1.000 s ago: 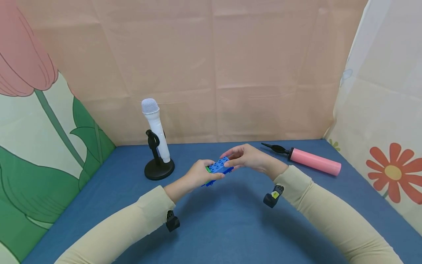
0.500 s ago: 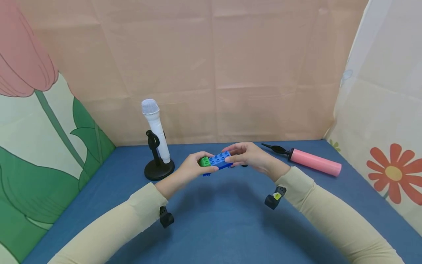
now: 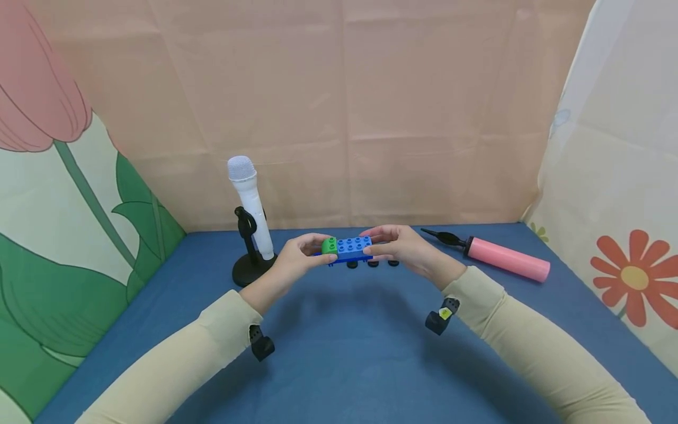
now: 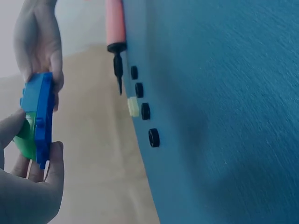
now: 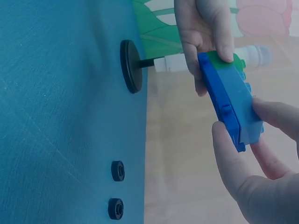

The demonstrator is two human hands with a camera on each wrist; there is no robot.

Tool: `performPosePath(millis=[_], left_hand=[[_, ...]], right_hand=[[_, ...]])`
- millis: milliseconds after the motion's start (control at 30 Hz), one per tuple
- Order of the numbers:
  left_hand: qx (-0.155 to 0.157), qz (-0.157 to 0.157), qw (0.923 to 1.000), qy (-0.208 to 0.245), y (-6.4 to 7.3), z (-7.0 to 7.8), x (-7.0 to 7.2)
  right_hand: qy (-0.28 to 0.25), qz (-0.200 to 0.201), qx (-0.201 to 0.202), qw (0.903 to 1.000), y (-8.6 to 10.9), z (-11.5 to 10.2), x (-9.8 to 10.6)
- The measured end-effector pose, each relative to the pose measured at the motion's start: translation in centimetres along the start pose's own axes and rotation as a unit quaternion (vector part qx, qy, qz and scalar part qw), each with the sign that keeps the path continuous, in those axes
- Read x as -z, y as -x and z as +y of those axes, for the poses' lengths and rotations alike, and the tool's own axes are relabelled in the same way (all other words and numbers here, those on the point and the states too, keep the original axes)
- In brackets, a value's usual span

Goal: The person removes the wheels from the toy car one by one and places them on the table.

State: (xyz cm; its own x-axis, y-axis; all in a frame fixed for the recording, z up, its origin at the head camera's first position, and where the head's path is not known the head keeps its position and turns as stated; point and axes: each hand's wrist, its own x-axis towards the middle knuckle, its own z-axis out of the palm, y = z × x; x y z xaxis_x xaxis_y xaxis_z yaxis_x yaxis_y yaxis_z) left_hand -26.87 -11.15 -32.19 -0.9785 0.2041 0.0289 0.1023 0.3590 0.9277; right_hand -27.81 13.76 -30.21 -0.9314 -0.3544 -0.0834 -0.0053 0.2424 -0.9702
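Both hands hold a toy-brick car body up over the table. Its parts are a dark blue base, a blue studded brick and a green brick at the left end. My left hand grips the green end, thumb on the near side. At the opposite end, my right hand pinches the blue brick and base between thumb and fingers. The left wrist view shows several small black wheels standing in a row on the table, beyond the car body, with a pale yellow block beside them.
A white microphone leans in a black stand at the back left of the blue table. At the back right lies a pink hand pump with a black nozzle. A beige backdrop closes off the far side.
The car body has risen slightly and turned from slanting to nearly crosswise. My left hand has moved left and away from me; the right has barely shifted. Wheels behind have come into view.
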Motion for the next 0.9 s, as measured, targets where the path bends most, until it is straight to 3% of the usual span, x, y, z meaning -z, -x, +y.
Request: performPosePath(millis=[333, 667, 900], left_hand=[[0.001, 0.002, 1.0000, 0.005, -0.3, -1.0, 0.1], [0.032, 0.020, 0.9991, -0.019, -0.4, -2.5, -1.5], [0.041, 0.010, 0.9986, -0.030, -0.7, -4.1, -2.6]], right_hand=[[0.007, 0.015, -0.020, 0.9997, -0.6, 0.9, -0.3], [0.023, 0.030, -0.054, 0.9978, -0.8, 3.4, -0.6], [0.029, 0.030, -0.075, 0.9963, -0.8, 5.2, -0.5]])
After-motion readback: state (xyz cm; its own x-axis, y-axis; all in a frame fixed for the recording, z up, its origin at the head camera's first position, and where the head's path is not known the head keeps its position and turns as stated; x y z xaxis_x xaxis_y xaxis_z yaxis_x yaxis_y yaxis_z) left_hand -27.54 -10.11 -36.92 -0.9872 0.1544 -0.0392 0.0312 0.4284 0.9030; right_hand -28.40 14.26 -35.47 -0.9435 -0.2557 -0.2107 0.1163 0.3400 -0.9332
